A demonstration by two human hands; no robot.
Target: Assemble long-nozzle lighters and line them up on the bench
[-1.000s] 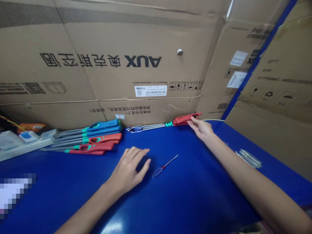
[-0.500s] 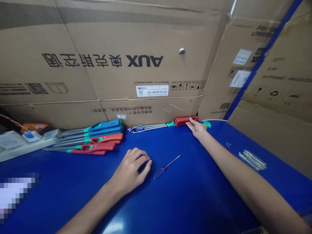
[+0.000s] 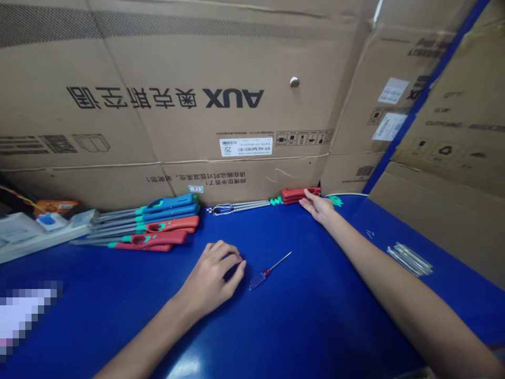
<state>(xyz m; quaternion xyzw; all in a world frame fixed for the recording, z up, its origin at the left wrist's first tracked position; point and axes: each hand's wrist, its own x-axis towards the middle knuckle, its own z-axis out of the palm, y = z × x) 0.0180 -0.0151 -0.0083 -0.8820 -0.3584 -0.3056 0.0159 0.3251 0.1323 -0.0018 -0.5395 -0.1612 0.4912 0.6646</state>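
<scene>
My left hand (image 3: 215, 273) rests on the blue table with its fingers curled and the thumb and index tips close together; nothing shows in it. Just right of it lies a screwdriver (image 3: 258, 280) with a clear purple handle. At the back, my right hand (image 3: 319, 206) touches a stack of red lighter handle shells (image 3: 292, 196), its fingers stretched out along their front and right side. Small green parts (image 3: 276, 200) lie at the shells' left end, and more green pieces (image 3: 336, 200) lie behind my right wrist. Thin metal rods with wires (image 3: 244, 205) extend further left.
Several long-nosed lighters (image 3: 169, 205) in blue, orange and red lie at the left, beside a white power strip (image 3: 71, 231). Metal tubes (image 3: 410, 259) lie at the right. Cardboard walls (image 3: 177, 47) enclose the back and right of the blue table (image 3: 158, 295).
The red shells have shifted slightly left, my right hand moving with them. My left hand and the screwdriver stay in place.
</scene>
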